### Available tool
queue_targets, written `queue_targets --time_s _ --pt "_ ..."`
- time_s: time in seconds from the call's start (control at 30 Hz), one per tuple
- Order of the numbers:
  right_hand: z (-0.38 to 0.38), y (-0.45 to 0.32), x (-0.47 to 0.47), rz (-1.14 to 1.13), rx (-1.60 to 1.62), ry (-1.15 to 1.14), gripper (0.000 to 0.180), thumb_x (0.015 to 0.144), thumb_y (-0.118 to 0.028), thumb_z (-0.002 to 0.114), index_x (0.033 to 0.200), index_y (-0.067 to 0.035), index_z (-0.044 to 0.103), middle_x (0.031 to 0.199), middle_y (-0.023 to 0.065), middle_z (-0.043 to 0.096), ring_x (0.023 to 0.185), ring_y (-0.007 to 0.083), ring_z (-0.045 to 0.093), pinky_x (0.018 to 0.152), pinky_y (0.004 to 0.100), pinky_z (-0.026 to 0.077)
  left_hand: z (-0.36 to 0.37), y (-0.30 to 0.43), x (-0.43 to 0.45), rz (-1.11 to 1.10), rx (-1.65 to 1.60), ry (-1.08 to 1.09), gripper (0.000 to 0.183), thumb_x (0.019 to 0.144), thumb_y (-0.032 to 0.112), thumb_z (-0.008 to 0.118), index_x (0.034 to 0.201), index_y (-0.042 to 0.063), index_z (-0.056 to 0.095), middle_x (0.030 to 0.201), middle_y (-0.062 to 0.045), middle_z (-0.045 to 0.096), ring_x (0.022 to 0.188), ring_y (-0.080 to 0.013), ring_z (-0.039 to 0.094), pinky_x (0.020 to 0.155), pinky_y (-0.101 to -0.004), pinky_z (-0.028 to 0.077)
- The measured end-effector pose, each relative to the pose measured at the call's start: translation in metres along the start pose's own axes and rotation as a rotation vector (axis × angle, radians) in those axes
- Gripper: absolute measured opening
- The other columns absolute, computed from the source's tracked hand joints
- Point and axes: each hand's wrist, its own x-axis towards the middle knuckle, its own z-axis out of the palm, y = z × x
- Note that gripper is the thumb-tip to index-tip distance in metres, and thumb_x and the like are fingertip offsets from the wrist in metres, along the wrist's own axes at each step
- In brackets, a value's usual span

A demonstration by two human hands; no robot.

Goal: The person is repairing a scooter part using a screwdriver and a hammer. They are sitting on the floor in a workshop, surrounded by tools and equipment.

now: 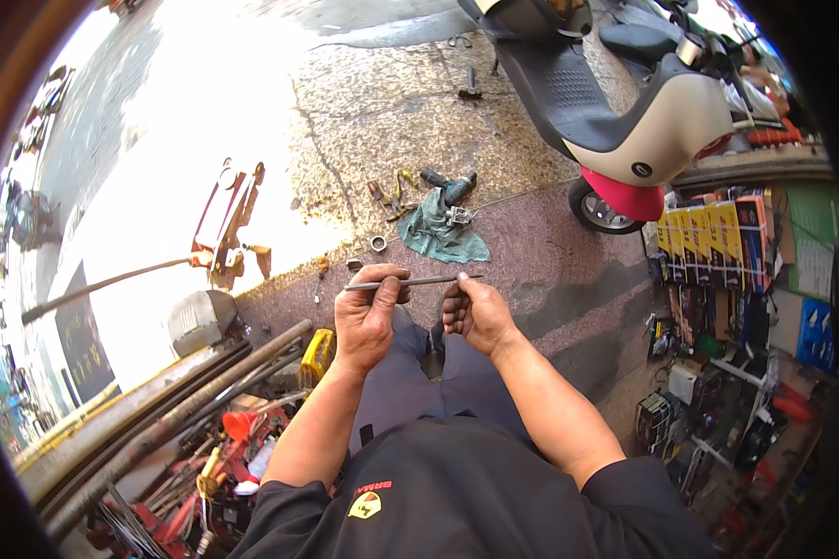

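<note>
My left hand grips a thin dark metal rod near one end, with the thumb over it. The thumb and forefinger of my right hand pinch the rod close to its pointed other end. Both hands are in front of my thighs and smudged with dirt. Beyond them a green cloth is spread on the ground, with a small metal part on it. A cordless power tool and pliers lie by the cloth's far side. A small round metal cup sits left of it.
A beige scooter stands at the upper right. A floor jack is at the left, near a grey metal cover. Tools and a red funnel crowd the lower left. Stacked boxes are at the right. A hammer lies farther off.
</note>
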Motion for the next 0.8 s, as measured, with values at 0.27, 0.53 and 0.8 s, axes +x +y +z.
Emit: queue_targets --time_s 0.27,0.53,0.8 --pt "0.019 -0.049 0.050 -0.942 -0.828 0.050 0.034 0.078 -0.007 0.070 0.111 -0.008 0.062 0.087 0.0182 0.067 0.082 0.0392 0.066 0.070 0.0408 0.053 0.061 0.012 0.106 0.378 0.649 -0.466 0.015 0.083 0.000 0.073 0.097 0.003 0.070 0.087 -0.010 0.065 0.076 -0.0220 0.065 0.066 -0.0307 0.052" --pt "-0.058 -0.097 0.092 -0.567 -0.481 0.388 0.026 0.099 -0.029 0.060 0.104 -0.004 0.067 0.074 0.0084 0.065 0.065 0.0168 0.063 0.059 0.0351 0.049 0.106 -0.010 0.235 0.103 0.588 -0.687 0.035 0.084 0.012 0.076 0.115 0.001 0.065 0.100 -0.012 0.065 0.087 -0.0224 0.068 0.076 -0.0319 0.054" --pt "-0.124 -0.100 0.116 -0.618 -0.047 1.018 0.032 0.102 -0.031 0.056 0.094 -0.002 0.066 0.062 0.0009 0.051 0.058 0.0115 0.050 0.053 0.0344 0.040 0.186 -0.049 0.393 -0.070 0.630 -0.938 0.029 0.090 0.010 0.070 0.115 -0.004 0.064 0.103 -0.014 0.072 0.093 -0.0187 0.069 0.083 -0.0301 0.054"
